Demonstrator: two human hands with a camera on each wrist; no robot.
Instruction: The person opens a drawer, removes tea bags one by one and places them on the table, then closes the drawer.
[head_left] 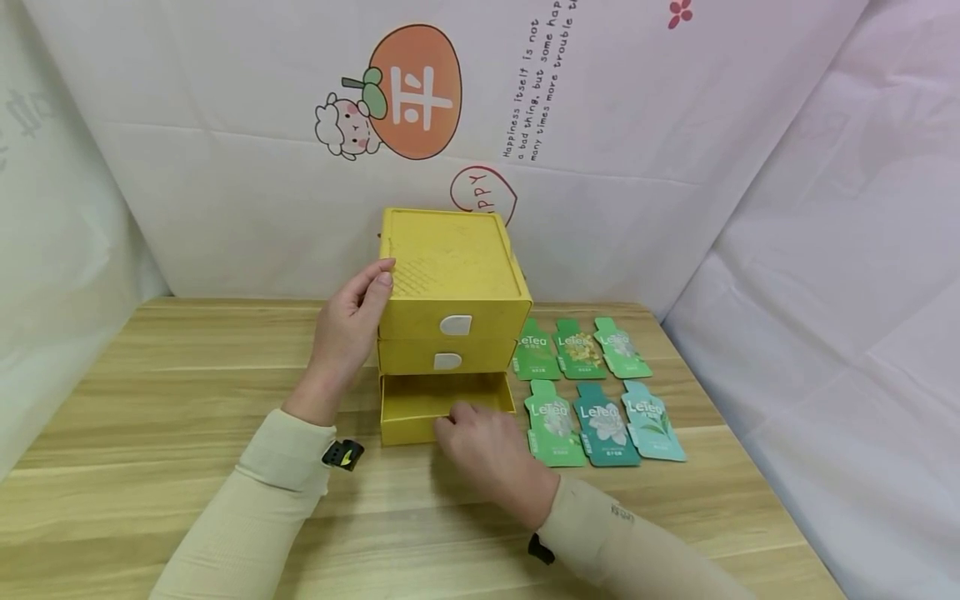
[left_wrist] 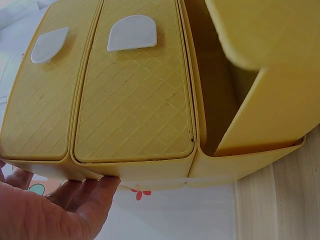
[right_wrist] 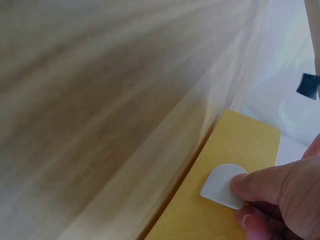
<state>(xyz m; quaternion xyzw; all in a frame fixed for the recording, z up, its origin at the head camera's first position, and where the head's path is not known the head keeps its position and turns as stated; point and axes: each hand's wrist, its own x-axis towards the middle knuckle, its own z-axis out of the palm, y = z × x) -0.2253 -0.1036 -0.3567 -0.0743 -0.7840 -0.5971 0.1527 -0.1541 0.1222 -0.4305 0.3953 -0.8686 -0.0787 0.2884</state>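
A yellow three-drawer box point(head_left: 453, 250) stands on the wooden table. Its two upper drawers are closed, each with a white tab, while the bottom drawer point(head_left: 408, 429) is pulled out and shows a bare yellow inside. My left hand point(head_left: 347, 325) rests against the box's left side near the top front corner. In the left wrist view, the fingers point(left_wrist: 102, 202) lie along that side wall. With thumb and fingers, my right hand point(head_left: 491, 454) pinches the white handle point(right_wrist: 222, 185) on the bottom drawer's front; the head view hides this handle behind the hand.
Several green and teal tea sachets point(head_left: 607, 425) marked LeTea lie in two rows right of the box. A printed white cloth point(head_left: 600, 233) hangs behind the table point(head_left: 187, 467), and more white cloth lines both sides.
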